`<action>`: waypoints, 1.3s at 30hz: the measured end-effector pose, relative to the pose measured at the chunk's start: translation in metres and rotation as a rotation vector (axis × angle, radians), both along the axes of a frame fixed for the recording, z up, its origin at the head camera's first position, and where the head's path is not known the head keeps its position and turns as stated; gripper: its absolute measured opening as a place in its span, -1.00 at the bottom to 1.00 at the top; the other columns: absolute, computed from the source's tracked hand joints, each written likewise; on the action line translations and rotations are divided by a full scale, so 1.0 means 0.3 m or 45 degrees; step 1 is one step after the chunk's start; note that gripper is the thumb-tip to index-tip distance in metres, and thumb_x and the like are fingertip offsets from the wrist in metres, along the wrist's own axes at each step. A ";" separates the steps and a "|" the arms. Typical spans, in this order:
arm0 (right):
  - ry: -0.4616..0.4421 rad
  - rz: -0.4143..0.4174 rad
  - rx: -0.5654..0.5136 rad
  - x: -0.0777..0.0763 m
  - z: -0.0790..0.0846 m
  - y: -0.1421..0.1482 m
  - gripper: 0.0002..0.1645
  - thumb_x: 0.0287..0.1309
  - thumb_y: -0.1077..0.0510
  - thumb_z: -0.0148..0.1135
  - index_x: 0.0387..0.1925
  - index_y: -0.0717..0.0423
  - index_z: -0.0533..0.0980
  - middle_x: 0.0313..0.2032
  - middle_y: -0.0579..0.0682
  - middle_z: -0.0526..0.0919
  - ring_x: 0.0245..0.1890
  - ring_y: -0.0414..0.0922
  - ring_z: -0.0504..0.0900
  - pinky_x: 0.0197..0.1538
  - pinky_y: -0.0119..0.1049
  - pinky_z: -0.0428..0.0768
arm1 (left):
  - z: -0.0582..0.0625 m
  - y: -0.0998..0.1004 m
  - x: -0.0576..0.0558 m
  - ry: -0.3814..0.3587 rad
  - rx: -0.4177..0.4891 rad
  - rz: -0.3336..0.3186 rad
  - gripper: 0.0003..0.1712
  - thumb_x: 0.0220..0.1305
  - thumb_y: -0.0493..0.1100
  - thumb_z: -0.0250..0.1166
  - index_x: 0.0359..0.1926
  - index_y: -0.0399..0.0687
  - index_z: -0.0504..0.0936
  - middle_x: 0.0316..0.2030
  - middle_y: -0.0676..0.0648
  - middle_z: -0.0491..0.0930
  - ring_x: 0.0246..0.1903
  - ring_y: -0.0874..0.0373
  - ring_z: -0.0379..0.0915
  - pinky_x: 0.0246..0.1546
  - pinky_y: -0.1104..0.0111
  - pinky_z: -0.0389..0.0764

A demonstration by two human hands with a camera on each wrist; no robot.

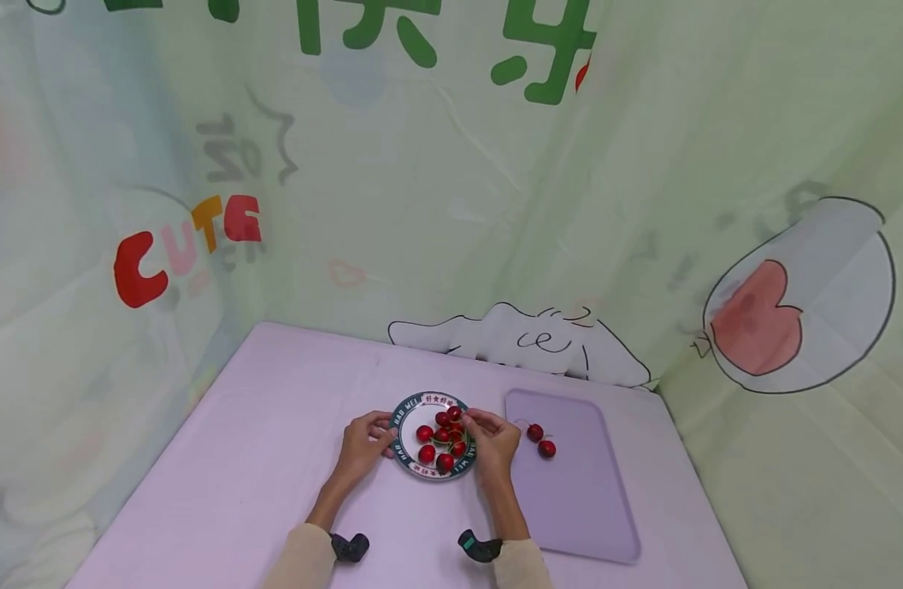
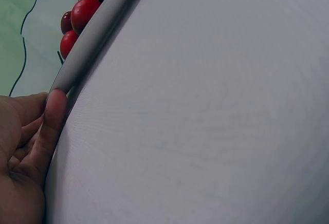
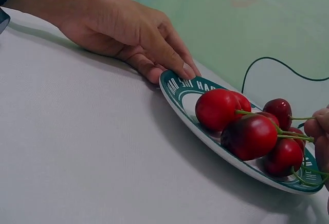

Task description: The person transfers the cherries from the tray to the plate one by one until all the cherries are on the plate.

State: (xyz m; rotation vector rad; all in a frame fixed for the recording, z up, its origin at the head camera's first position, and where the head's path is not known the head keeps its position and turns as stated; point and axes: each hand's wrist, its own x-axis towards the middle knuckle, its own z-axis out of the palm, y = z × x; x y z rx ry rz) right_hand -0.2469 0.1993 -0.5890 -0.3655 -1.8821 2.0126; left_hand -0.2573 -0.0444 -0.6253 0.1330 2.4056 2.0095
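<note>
A round plate (image 1: 413, 468) with a dark green lettered rim lies on the table and bears several red cherries (image 1: 426, 453) with green stems. My left hand (image 1: 365, 440) pinches the plate's left rim between thumb and fingers, as the right wrist view also shows. At the far side of the plate, my right hand (image 1: 494, 438) has its fingertips together at the stem of a dark cherry (image 3: 278, 112), which it appears to pinch. Only the right fingertips (image 3: 320, 123) show at the edge of the right wrist view. In the left wrist view the plate is seen edge-on.
To the right lies a shallow purple tray (image 1: 584, 507) with two cherries (image 1: 541, 440) near its upper left. The light pink table (image 1: 275, 458) is backed by a printed curtain (image 1: 422, 204) on the far side and both flanks.
</note>
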 end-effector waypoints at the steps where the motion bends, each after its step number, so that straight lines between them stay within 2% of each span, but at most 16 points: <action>1: 0.002 0.000 0.024 0.001 -0.004 -0.001 -0.75 0.24 0.40 0.54 -0.06 0.44 0.76 -0.10 0.35 0.86 -0.27 -0.27 0.84 -0.11 -0.57 0.76 | -0.002 0.000 0.000 0.001 -0.004 -0.001 -0.60 0.46 -0.36 0.39 0.27 -0.34 0.67 -0.13 -0.24 0.71 -0.53 0.20 0.68 -0.44 0.44 0.76; 10: 0.017 0.024 0.288 0.005 -0.005 -0.008 -0.86 0.23 0.34 0.58 -0.16 0.22 0.84 -0.15 0.23 0.88 -0.28 -0.28 0.81 -0.15 -0.60 0.73 | -0.010 -0.002 -0.002 -0.005 -0.031 -0.001 -0.60 0.49 -0.32 0.39 0.28 -0.29 0.68 -0.11 -0.23 0.71 -0.52 0.20 0.68 -0.41 0.49 0.73; 19: 0.063 0.046 0.527 0.005 -0.011 -0.010 -0.86 0.27 0.31 0.55 -0.14 0.15 0.85 -0.19 0.05 0.91 -0.26 -0.19 0.80 -0.13 -0.59 0.71 | -0.011 0.000 -0.002 0.016 -0.042 -0.004 -0.60 0.49 -0.31 0.40 0.28 -0.30 0.68 -0.11 -0.22 0.72 -0.51 0.21 0.69 -0.40 0.49 0.74; 23: 0.080 0.048 0.575 0.011 -0.004 -0.013 -0.84 0.27 0.30 0.56 -0.11 0.17 0.84 -0.20 0.03 0.90 -0.29 -0.21 0.73 -0.17 -0.58 0.67 | -0.005 0.001 0.003 0.020 -0.065 0.002 -0.61 0.49 -0.31 0.39 0.27 -0.30 0.68 -0.12 -0.21 0.72 -0.52 0.23 0.69 -0.39 0.51 0.73; 30: 0.130 0.005 0.579 0.035 0.044 0.010 -0.84 0.22 0.31 0.60 -0.15 0.15 0.84 -0.21 0.09 0.90 -0.28 -0.24 0.72 -0.16 -0.55 0.65 | 0.010 0.002 0.005 0.007 -0.063 0.006 -0.60 0.49 -0.30 0.39 0.28 -0.27 0.68 -0.12 -0.21 0.72 -0.50 0.20 0.70 -0.37 0.52 0.73; 34: 0.129 -0.042 0.586 0.042 0.058 0.054 -0.83 0.22 0.32 0.59 -0.14 0.18 0.84 -0.20 0.13 0.90 -0.27 -0.22 0.73 -0.15 -0.58 0.63 | 0.010 0.005 0.006 0.004 -0.058 0.003 -0.61 0.49 -0.31 0.39 0.28 -0.28 0.68 -0.12 -0.22 0.72 -0.49 0.19 0.69 -0.38 0.52 0.73; 39: 0.158 -0.084 0.602 0.023 0.061 0.134 -0.80 0.17 0.35 0.62 -0.15 0.18 0.84 -0.21 0.15 0.90 -0.28 -0.13 0.77 -0.16 -0.62 0.63 | 0.001 0.004 0.002 -0.002 -0.063 0.007 -0.60 0.49 -0.31 0.40 0.28 -0.28 0.68 -0.12 -0.21 0.71 -0.49 0.19 0.69 -0.38 0.50 0.74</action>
